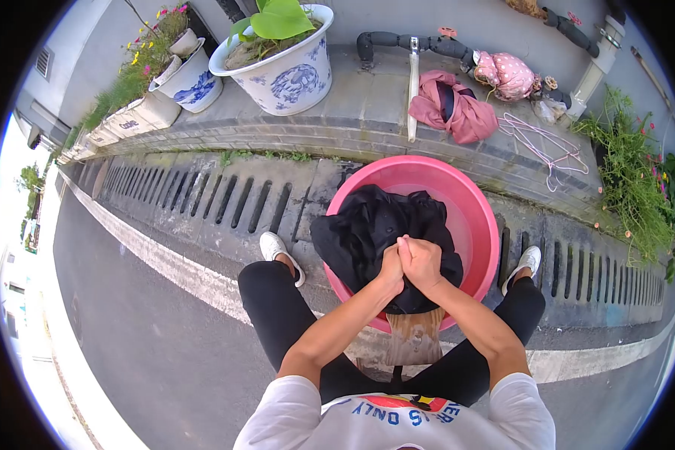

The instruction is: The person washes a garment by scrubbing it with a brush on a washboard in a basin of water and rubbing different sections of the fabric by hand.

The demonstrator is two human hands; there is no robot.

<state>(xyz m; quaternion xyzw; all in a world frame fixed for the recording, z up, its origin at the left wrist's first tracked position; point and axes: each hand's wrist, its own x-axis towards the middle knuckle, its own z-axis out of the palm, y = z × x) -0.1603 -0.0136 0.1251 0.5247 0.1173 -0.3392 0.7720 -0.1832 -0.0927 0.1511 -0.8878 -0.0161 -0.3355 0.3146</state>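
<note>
A black garment (375, 225) lies bunched in the pink basin (487, 225), with one part hanging over its left rim. My left hand (391, 270) and my right hand (421, 261) are pressed together over it, fingers closed and knuckles side by side. Both grip the black cloth, though the exact folds inside the fists are hidden. Below my hands, a wooden washboard (415, 337) leans out over the basin's near rim, its upper part covered by the garment. Shallow cloudy water shows at the basin's right side.
Behind the basin runs a brick ledge (337, 142) holding a pink cloth (465, 116), wire hangers (551, 150) and a large blue-and-white flowerpot (292, 82). Slotted drain covers (232, 199) flank the basin. Green plants (630, 172) grow at the right.
</note>
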